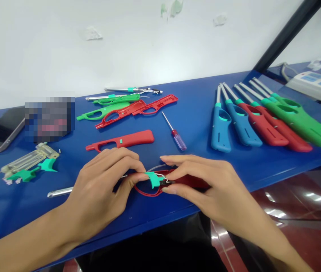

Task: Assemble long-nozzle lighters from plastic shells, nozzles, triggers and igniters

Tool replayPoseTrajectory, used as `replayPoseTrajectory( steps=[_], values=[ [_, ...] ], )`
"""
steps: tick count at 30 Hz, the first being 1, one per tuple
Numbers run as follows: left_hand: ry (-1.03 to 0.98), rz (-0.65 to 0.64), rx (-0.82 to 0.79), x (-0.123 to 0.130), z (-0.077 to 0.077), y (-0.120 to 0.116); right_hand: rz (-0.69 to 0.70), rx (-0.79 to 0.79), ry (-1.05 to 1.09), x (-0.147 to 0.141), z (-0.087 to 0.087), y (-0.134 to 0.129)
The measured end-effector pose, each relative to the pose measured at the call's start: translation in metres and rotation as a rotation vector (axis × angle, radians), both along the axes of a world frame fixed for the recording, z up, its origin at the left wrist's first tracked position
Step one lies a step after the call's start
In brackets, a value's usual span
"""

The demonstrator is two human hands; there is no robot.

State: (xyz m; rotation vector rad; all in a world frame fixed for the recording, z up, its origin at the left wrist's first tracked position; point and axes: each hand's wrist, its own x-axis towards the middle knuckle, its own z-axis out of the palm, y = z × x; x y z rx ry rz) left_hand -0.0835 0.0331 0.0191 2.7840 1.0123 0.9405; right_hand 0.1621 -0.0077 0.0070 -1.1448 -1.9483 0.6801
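Observation:
Near the table's front edge, a red lighter shell half (196,181) lies with its hollow side up, partly covered by both hands. My left hand (100,185) pinches the edge of a green trigger (154,180) over the shell's finger loop. Thumb and fingers of my right hand (208,179) are closed on a small black igniter piece (165,182) with white wires, right against the trigger. A metal lighter tube (60,192) sticks out to the left from beneath my left hand. Just beyond the hands rests the other red shell half (136,139), outer face up.
A screwdriver (179,139) lies behind my hands. Red and green shell halves (156,105) and metal tubes (117,89) are at the back. Several assembled lighters (248,124) lie right. Clear fuel tanks (25,160), green triggers (24,175) and a phone (3,128) are left.

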Motion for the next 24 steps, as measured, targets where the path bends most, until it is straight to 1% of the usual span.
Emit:
replayPoseTrajectory(
  steps=[3,7,19,24],
  values=[
    [0.0,0.002,0.028,0.0001,-0.0002,-0.0015,-0.015,-0.016,0.01,-0.0004,0.001,-0.0015],
    [0.004,0.006,0.056,0.0004,0.0007,-0.0024,0.002,-0.019,0.019,-0.0012,-0.0001,-0.0016],
    [0.077,-0.012,0.07,-0.0023,0.0013,-0.0005,-0.043,0.029,0.006,-0.0053,-0.0023,-0.0019],
    [0.104,-0.03,0.117,-0.0038,0.0012,0.0004,-0.052,0.037,-0.009,-0.0057,-0.0028,-0.0009]
  ],
)
